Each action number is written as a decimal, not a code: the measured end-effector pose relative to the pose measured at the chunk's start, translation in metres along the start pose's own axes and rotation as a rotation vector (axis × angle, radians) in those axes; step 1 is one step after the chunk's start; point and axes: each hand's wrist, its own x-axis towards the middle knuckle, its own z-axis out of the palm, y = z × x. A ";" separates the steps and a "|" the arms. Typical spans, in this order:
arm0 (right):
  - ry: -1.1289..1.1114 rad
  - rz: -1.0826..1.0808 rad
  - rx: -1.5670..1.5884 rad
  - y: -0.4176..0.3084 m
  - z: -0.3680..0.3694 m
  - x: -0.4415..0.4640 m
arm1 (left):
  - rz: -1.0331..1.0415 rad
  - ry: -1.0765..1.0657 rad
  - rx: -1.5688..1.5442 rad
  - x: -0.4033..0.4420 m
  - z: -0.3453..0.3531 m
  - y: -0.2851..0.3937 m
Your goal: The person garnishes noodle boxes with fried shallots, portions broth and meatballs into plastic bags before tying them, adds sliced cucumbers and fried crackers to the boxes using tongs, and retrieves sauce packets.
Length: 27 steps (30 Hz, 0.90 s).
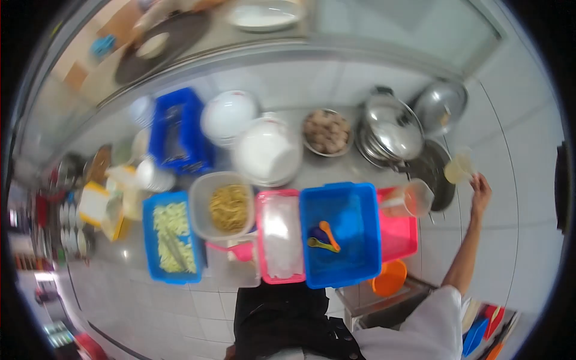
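My right hand (pixel 481 191) is closed round the handle of a translucent plastic jug (pixel 459 168), out at the far right. The jug looks pale yellow, and blur hides whether liquid is in it. Just left of it is a large dark metal pan (pixel 441 180), partly under the jug. A second clear plastic jug (pixel 414 198) lies tilted over a pink tub (pixel 399 234). Nearer my body, a blue tub (pixel 342 273) holds an orange spoon (pixel 329 235) and a yellow-green spoon (pixel 322 244). I do not see my left hand.
Behind are a lidded steel pot (pixel 393 129), a metal lid (pixel 441 105), a bowl of brownish balls (pixel 327 132), stacked white bowls (pixel 267 150) and a blue basket (pixel 201 135). Noodles (pixel 228 207) and chopped pale vegetables (pixel 174 234) sit left. An orange bucket (pixel 390 279) stands lower down.
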 end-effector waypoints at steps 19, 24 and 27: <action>-0.449 -0.160 0.588 -0.471 0.408 -0.094 | 0.237 0.156 -0.497 0.124 -0.160 0.134; -0.496 -0.213 0.532 -0.510 0.475 -0.084 | 0.173 0.168 -0.577 0.121 -0.168 0.073; -0.471 -0.219 0.422 -0.530 0.496 -0.070 | -0.002 0.173 -0.688 0.112 -0.152 0.033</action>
